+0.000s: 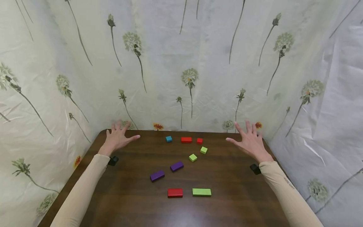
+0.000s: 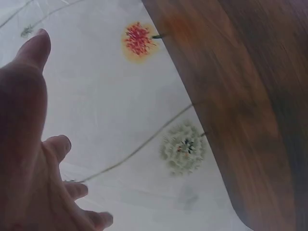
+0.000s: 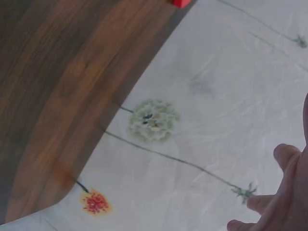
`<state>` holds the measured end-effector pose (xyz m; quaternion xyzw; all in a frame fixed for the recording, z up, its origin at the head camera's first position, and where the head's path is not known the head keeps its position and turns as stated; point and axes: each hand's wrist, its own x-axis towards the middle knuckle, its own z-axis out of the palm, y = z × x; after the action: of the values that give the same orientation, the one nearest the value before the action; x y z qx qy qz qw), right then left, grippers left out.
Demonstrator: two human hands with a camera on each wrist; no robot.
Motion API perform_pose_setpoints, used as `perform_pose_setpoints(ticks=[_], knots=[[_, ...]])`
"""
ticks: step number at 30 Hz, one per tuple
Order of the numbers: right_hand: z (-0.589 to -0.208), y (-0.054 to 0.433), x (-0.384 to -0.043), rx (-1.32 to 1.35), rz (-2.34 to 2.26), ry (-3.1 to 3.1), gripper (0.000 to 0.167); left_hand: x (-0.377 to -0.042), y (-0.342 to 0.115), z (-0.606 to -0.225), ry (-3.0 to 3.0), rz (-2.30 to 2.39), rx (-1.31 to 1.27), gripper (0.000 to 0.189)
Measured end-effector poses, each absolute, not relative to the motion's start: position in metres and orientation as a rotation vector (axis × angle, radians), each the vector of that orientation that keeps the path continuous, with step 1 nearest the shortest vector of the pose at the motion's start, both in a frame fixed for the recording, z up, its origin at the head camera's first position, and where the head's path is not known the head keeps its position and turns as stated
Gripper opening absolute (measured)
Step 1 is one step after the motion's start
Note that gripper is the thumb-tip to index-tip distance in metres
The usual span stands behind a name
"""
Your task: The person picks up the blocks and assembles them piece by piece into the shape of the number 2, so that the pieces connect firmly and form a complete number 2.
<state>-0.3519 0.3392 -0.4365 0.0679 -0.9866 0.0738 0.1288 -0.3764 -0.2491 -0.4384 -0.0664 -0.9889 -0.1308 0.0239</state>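
Note:
My left hand [image 1: 117,138] is spread over the far left corner of the table, holding nothing. Over the far right side my right hand [image 1: 249,142] is spread too, its thumb pointing inward. Between them at the back lie a blue block [image 1: 169,139], a long red block [image 1: 186,139] and a small red block [image 1: 199,141]. Two small green blocks [image 1: 204,150] sit a little nearer. Two purple blocks [image 1: 177,166] lie slanted left of the middle. Closest to me are a red block [image 1: 175,193] and a long green block [image 1: 201,192].
The blocks rest on a dark brown wooden table [image 1: 127,201] with rounded far corners. A pale curtain [image 1: 164,78] printed with dandelions hangs along its back and both sides. Each wrist carries a small black camera [image 1: 113,161].

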Motion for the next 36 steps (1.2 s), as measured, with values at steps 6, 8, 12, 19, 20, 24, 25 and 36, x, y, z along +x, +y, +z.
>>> perform_pose_setpoints(ticks=[6, 8, 12, 19, 20, 24, 25, 36], knots=[[-0.43, 0.329, -0.348, 0.261, 0.208, -2.837, 0.095, -0.374, -0.241, -0.432, -3.018, -0.439, -0.269, 0.099], [-0.429, 0.326, -0.346, 0.273, 0.201, -2.823, 0.095, -0.373, -0.24, -0.432, -3.007, -0.429, -0.275, 0.099], [-0.429, 0.322, -0.344, 0.293, 0.203, -2.803, 0.095, -0.372, -0.237, -0.431, -2.989, -0.414, -0.292, 0.099], [-0.429, 0.311, -0.341, 0.332, 0.206, -2.767, 0.094, -0.363, -0.226, -0.429, -2.934, -0.411, -0.343, 0.095], [-0.43, 0.309, -0.34, 0.338, 0.206, -2.759, 0.093, -0.36, -0.224, -0.429, -2.926, -0.412, -0.35, 0.095], [-0.435, 0.299, -0.334, 0.378, 0.22, -2.735, 0.091, -0.349, -0.215, -0.429, -2.903, -0.415, -0.395, 0.092], [-0.437, 0.297, -0.332, 0.389, 0.223, -2.733, 0.091, -0.347, -0.212, -0.429, -2.898, -0.41, -0.412, 0.092], [-0.451, 0.269, -0.313, 0.493, 0.245, -2.686, 0.09, -0.32, -0.185, -0.434, -2.836, -0.427, -0.538, 0.086]])
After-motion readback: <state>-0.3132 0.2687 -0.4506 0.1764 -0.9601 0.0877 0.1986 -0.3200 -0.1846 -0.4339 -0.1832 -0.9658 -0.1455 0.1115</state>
